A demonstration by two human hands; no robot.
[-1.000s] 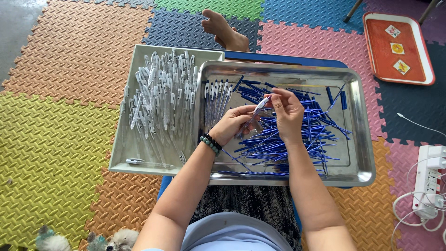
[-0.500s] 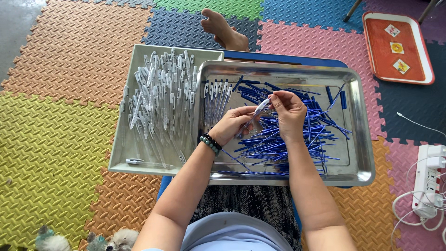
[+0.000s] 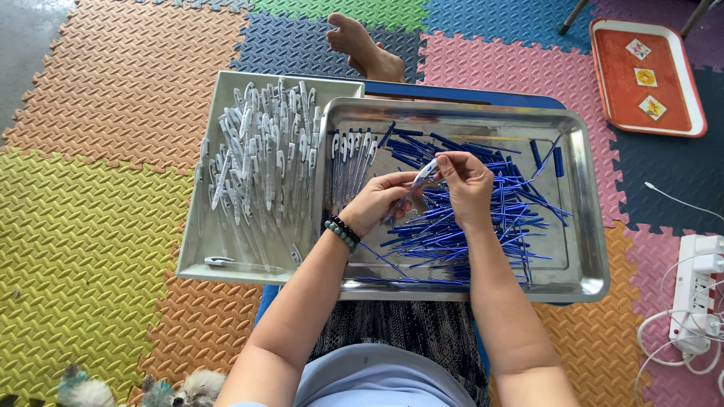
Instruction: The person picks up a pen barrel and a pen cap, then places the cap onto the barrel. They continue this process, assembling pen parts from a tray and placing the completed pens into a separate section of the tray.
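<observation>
Steel tray point(image 3: 588, 226) below, both hands — left hand point(image 3: 379, 203), right hand point(image 3: 466, 183) — raised, fingers pinching one clear pen point(image 3: 417, 181).

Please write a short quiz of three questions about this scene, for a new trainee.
1. True or false: the left hand and right hand hold one pen together.
2. Which tray holds the loose blue refills? A: steel tray B: left tray C: red tray
3. What colour are the pen barrels in the left tray?

Key: 1 true; 2 A; 3 clear and white.
</observation>
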